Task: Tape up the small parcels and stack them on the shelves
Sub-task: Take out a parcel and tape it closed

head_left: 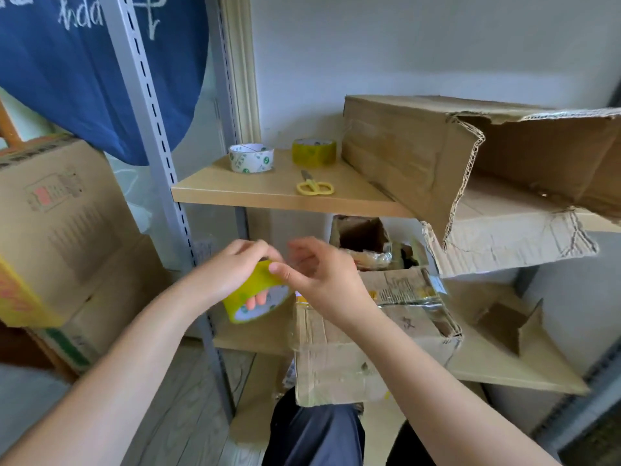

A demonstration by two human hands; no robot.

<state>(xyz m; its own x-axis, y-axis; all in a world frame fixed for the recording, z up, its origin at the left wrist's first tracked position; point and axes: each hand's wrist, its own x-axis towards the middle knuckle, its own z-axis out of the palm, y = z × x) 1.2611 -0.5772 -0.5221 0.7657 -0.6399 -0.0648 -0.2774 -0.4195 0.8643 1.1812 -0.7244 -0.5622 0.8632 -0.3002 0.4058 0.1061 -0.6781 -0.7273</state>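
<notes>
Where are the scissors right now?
The yellow scissors lie flat on the upper shelf, near its front edge, in front of the yellow tape roll and just left of the big torn box.

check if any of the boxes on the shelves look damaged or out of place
Yes. The big cardboard box on the upper shelf is torn open along a ragged edge, and its creased flap hangs over the shelf front.
</notes>
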